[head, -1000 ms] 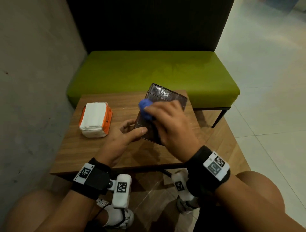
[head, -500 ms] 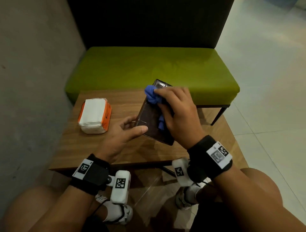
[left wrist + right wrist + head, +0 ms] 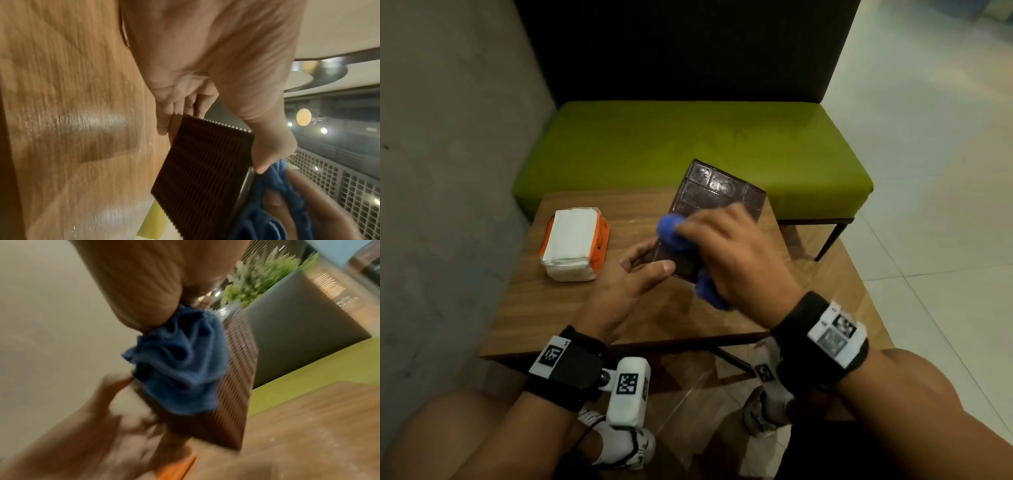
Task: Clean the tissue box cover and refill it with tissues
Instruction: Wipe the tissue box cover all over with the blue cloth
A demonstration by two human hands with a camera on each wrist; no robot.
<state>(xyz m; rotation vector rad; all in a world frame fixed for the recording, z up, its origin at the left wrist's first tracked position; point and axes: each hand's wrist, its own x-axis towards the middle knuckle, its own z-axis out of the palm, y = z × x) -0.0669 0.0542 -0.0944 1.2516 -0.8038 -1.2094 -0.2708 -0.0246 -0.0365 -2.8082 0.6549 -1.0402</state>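
Note:
The dark brown ribbed tissue box cover (image 3: 714,192) (image 3: 203,170) (image 3: 236,378) stands tilted on the wooden table (image 3: 571,308). My left hand (image 3: 633,274) (image 3: 205,97) grips its near left edge, thumb on the upper face and fingers underneath. My right hand (image 3: 732,253) holds a crumpled blue cloth (image 3: 673,233) (image 3: 273,203) (image 3: 180,363) and presses it on the cover's glossy upper face. A pack of white tissues in an orange wrapper (image 3: 575,243) lies on the table to the left, apart from both hands.
A green bench seat (image 3: 688,147) with a dark backrest stands just beyond the table. A grey wall (image 3: 448,171) runs along the left. Pale tiled floor (image 3: 928,171) lies to the right. My knees and shoes show below the table's near edge.
My right hand has slid the blue cloth from the cover's far top end back down toward its near end. The left hand keeps its grip on the cover.

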